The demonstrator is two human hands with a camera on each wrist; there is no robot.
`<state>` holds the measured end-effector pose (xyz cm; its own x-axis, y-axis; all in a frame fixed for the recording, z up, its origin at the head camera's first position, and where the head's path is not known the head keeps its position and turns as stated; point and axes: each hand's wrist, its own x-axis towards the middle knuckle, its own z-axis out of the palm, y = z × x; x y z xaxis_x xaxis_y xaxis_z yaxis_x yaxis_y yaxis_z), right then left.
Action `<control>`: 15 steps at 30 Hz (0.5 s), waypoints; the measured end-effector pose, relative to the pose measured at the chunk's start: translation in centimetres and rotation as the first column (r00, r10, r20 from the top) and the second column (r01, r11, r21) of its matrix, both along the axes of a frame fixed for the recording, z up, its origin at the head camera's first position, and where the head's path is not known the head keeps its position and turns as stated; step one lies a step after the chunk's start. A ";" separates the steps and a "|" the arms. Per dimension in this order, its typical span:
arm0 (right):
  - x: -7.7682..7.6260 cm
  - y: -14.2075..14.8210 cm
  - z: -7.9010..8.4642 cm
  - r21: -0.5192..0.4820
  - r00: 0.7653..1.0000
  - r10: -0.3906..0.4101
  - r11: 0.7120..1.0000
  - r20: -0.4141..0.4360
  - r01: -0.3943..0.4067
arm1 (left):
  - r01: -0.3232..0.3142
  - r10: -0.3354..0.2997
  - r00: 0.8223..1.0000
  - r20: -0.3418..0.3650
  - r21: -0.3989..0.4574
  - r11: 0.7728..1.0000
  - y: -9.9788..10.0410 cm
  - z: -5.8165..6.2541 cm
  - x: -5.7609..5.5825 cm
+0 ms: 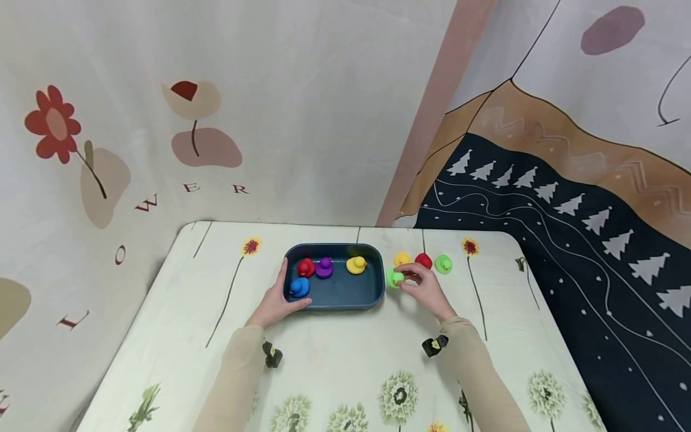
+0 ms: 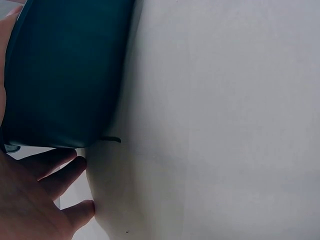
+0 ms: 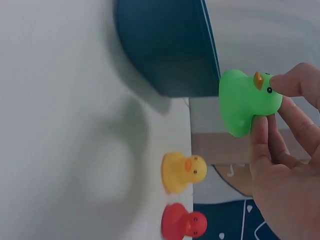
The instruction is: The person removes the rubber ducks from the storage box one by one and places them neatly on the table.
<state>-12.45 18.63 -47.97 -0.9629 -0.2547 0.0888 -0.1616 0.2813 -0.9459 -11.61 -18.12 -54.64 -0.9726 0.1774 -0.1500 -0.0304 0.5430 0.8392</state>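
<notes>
A green rubber duck [image 3: 245, 100] is pinched by its head between the thumb and fingers of my right hand [image 1: 427, 289]. It is lifted off the table beside the tray's right end. My left hand [image 1: 274, 303] grips the left end of a dark blue tray [image 1: 345, 297], thumb along the front rim and fingers at the left side. Inside the tray sit a red duck [image 1: 305, 267], a purple duck [image 1: 324, 268], a blue duck [image 1: 299, 287] and a yellow duck [image 1: 356, 265].
Right of the tray, a yellow-orange duck [image 1: 402, 258], another red duck [image 1: 423, 260] and a second green duck [image 1: 444, 264] stand on the table. The flower-print tablecloth [image 1: 345, 360] reaches back to a patterned curtain [image 1: 324, 120].
</notes>
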 end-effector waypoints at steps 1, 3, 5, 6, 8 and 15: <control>0.0 0.1 0.1 0.003 1.000 0.000 1.000 -0.002 0.000 | -0.001 0.001 1.000 0.000 -0.001 1.000 0.0 0.0 0.0; 0.0 0.5 0.1 0.011 1.000 -0.002 1.000 0.000 0.002 | -0.003 0.003 1.000 0.002 -0.003 1.000 -0.1 -0.1 0.1; -0.1 0.8 -0.1 0.025 1.000 -0.003 1.000 0.007 0.003 | -0.005 0.006 1.000 0.007 -0.004 1.000 -0.2 -0.1 0.1; -0.2 0.9 -0.2 0.030 1.000 -0.005 1.000 0.015 0.004 | -0.007 0.007 1.000 0.010 -0.002 1.000 -0.2 -0.1 0.1; -0.3 1.2 -0.4 0.044 0.999 -0.012 0.999 0.031 0.010 | -0.005 0.005 1.000 0.012 -0.003 1.000 -0.3 -0.2 0.1; -0.6 2.1 -1.6 0.107 0.995 -0.042 0.994 0.094 0.032 | -0.006 0.006 1.000 0.005 0.000 1.000 -0.2 -0.4 0.0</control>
